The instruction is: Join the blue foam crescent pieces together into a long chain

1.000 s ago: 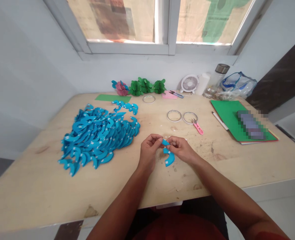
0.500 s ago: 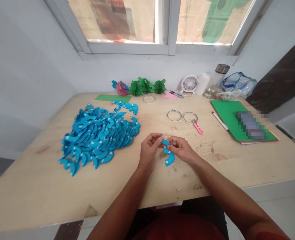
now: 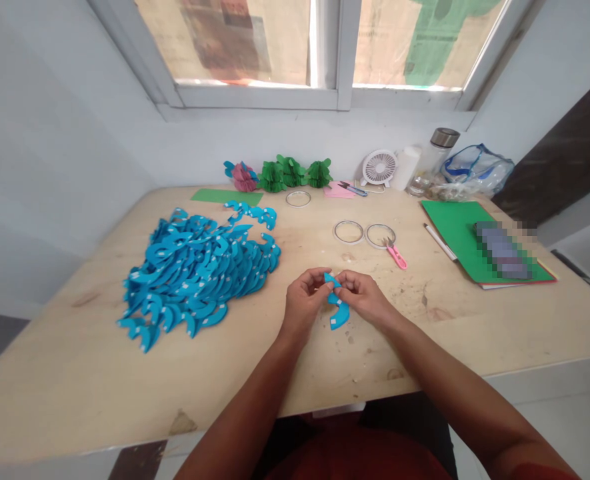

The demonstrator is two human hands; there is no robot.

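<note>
My left hand (image 3: pixel 305 298) and my right hand (image 3: pixel 365 297) meet over the middle of the wooden table (image 3: pixel 295 360). Between their pinched fingertips they hold a curved blue paper piece (image 3: pixel 338 307) with small white tabs; its lower end hangs down toward the table. A large heap of the same blue curved pieces (image 3: pixel 195 270) lies to the left of my hands, a hand's width away from my left hand.
Two tape rings (image 3: pixel 348 231) and pink snips (image 3: pixel 396 255) lie beyond my hands. A third ring (image 3: pixel 298 198), green and pink paper flowers (image 3: pixel 289 173), a small fan (image 3: pixel 379 167), a bottle (image 3: pixel 435 157) and a green folder (image 3: pixel 479 243) line the back and right.
My left hand has shifted slightly right, closing in on the right hand. The top of the blue piece has turned a little between the fingertips.
</note>
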